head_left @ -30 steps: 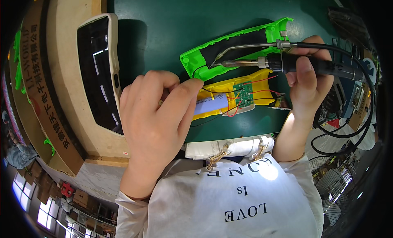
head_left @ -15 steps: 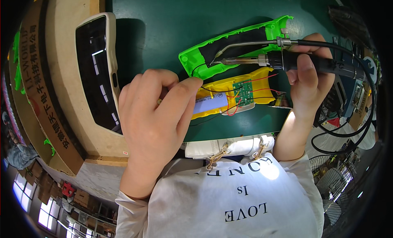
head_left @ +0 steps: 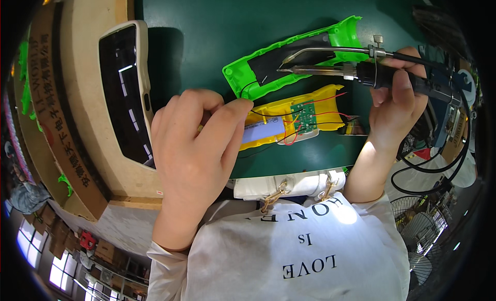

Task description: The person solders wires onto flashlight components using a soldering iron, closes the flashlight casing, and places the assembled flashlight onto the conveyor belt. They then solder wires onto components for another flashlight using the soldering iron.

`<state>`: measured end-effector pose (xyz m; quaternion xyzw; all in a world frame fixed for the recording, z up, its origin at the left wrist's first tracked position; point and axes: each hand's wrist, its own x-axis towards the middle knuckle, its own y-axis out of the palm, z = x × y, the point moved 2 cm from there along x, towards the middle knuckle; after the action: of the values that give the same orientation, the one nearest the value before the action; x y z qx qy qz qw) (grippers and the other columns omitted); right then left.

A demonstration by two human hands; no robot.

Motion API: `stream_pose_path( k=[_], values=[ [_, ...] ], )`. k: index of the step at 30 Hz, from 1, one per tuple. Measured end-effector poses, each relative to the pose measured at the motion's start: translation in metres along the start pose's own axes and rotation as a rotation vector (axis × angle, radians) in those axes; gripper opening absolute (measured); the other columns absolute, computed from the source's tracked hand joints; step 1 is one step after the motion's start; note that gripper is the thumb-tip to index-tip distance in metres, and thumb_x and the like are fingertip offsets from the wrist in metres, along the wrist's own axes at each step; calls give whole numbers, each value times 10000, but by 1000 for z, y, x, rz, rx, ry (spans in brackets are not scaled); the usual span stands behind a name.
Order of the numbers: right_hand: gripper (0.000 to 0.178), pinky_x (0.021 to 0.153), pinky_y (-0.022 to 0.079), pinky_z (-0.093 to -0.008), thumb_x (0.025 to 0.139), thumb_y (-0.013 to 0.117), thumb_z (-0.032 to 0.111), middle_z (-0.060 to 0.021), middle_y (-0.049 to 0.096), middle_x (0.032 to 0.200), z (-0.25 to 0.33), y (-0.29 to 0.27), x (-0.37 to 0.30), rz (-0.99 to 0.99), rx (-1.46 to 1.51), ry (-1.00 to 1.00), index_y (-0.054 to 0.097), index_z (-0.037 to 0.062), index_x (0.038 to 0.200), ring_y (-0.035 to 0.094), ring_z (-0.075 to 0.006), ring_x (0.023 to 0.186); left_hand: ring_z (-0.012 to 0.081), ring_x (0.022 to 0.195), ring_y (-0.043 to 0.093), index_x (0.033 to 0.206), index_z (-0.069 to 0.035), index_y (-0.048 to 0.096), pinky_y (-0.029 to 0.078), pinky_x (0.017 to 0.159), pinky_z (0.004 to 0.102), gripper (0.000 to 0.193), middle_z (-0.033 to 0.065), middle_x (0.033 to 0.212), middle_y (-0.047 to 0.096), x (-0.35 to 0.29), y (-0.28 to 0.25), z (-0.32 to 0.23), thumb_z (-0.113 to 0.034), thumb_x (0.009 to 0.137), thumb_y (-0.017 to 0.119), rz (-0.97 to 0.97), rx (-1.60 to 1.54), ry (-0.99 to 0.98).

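Note:
My right hand [head_left: 397, 94] grips a soldering iron [head_left: 323, 70] by its black handle, with a thin metal feed tube [head_left: 330, 50] clamped above it. The iron's tip is over the black panel [head_left: 297, 54] inside a green plastic half-shell [head_left: 236, 75]. My left hand [head_left: 199, 138] pinches a thin black wire [head_left: 244, 89] at the shell's near left corner; the wire's end is partly hidden by my fingers. Just nearer lies a yellow half-shell [head_left: 324, 96] holding a lilac battery [head_left: 266, 129] and a green circuit board [head_left: 304, 119] with red and black wires.
A phone in a pale case [head_left: 124, 94] rests at the left on a wooden board [head_left: 82, 58]. Farther left stands a cardboard box [head_left: 67, 120]. Black cables [head_left: 439, 169] loop down at the right, beside a blue-grey device [head_left: 438, 115]. A white bag [head_left: 289, 184] sits at the table edge.
My right hand has drawn the soldering iron slightly right and up, so its tip is farther from the wire. The green shell has shifted a little left. My left hand keeps its pinch.

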<state>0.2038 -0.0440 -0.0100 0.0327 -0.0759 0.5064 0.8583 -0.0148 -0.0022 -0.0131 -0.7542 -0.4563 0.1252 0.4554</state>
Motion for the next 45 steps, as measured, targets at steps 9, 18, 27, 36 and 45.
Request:
stream_pose_path(
  k=[9,18,27,36,45],
  values=[
    [91,371,257,-167,787,464,76,-22,503,690,2,-21,-2,-232,148,16,513,-1,784,334,-30,423,168,606,468,794,-95,604,327,541,288,180,22,691,484,3,-9,-14,-42,629,650,-50,29,-40],
    [146,385,290,-187,816,449,142,-13,450,545,7,-43,-3,-536,170,10,515,13,798,338,-63,407,251,821,533,925,-43,565,397,707,336,252,87,901,570,51,-24,-28,-97,685,614,133,244,56],
    [119,406,330,-186,822,462,118,-50,505,596,8,-47,-6,-583,343,11,508,10,802,366,-66,406,219,713,564,828,-26,580,440,644,307,165,98,776,575,93,20,-37,-37,667,614,333,115,33],
    [105,389,281,-163,824,451,97,-83,528,692,5,-52,-8,-500,329,-42,485,0,842,418,-73,456,227,691,545,783,-23,551,422,633,309,149,83,733,564,75,9,-33,-19,649,616,295,187,12],
    [117,389,278,-157,828,446,108,-77,525,678,10,-48,-7,-510,282,-18,489,0,841,414,-67,449,209,672,533,727,-82,559,385,635,301,166,33,712,573,33,33,-62,-54,609,673,43,83,48]
  ],
)
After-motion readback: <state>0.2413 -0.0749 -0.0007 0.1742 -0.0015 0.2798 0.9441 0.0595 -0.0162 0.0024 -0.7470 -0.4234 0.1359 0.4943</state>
